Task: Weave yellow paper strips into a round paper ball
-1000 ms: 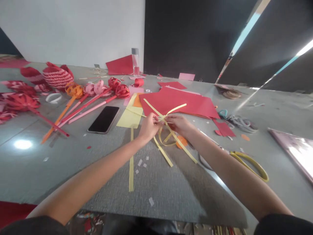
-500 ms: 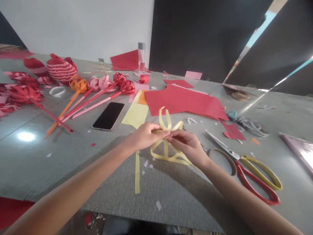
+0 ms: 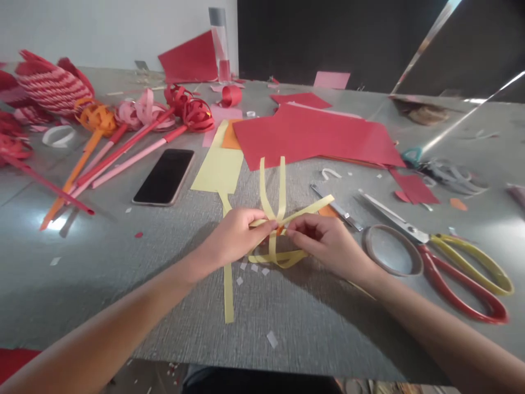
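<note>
Yellow paper strips cross in a star shape between my hands, some ends pointing up and others curving into loops below. A small bit of orange shows where they meet. My left hand pinches the strips just left of that crossing. From the right, my right hand has thumb and forefinger pinched together at the crossing, on the strips as far as I can see; the fingertips hide the exact contact. One loose yellow strip lies flat on the table below my left wrist.
To the right lie scissors, a tape roll and a cutter knife. Red paper sheets spread behind my hands. Leftward are a phone, yellow paper and several paper flowers on sticks.
My view has tipped downward and closer. My right hand has shifted slightly away from the left, so the orange bit at the crossing shows. The upper strip ends now stand straighter.
</note>
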Motion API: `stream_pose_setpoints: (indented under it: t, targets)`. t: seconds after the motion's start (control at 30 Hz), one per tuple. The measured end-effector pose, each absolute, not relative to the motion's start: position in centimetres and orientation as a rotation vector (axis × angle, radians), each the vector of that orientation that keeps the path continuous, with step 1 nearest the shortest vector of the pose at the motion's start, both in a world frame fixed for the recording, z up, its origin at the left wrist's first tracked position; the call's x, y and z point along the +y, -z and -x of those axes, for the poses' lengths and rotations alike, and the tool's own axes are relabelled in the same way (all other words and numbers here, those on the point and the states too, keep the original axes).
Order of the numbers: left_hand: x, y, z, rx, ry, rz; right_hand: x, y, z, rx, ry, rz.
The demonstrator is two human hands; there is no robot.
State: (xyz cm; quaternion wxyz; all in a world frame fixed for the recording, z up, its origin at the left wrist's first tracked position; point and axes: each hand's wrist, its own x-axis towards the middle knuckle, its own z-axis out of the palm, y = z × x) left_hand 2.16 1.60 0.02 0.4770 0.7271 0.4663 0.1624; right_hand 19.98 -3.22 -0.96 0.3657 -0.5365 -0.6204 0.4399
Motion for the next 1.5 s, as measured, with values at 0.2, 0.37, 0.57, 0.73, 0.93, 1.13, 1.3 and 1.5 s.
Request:
stream_pose_setpoints:
  t: [0.2, 0.37, 0.57, 0.73, 0.93, 1.13, 1.3, 1.5]
  targets:
    - [0.9, -0.4, -2.6, 1.124, -0.426, -1.810, -3.3, 1.0, -20.3, -1.568, -1.134, 1.456]
    - [0.5, -0.5, -2.5, 1.101, -0.438, -1.774, -3.4, 1.1, -20.5, -1.552, -1.127, 1.460]
    - [0.2, -0.6, -2.5, 1.107, -0.436, -1.784, -3.4, 1.0, -20.4, -1.518, -1.121, 1.460]
    - [-0.1, -0.9, -2.7, 1.102, -0.479, -1.858, -3.5, 1.0, -20.2, -1.478, -1.123, 1.466]
    - [-0.3, -1.0, -2.8, 1.108, -0.478, -1.924, -3.6, 1.1, -20.2, -1.492, -1.141, 1.448]
    - [-0.3, -1.0, -2.8, 1.103, -0.482, -1.914, -3.7, 1.3, -20.2, -1.488, -1.131, 1.449]
    - [-0.4, -1.0, -2.8, 1.098, -0.493, -1.859, -3.7, 1.3, -20.2, -1.489, -1.131, 1.455]
    - [-0.5, -0.9, -2.9, 1.090, -0.513, -1.735, -3.8, 1.3, -20.0, -1.476, -1.130, 1.457]
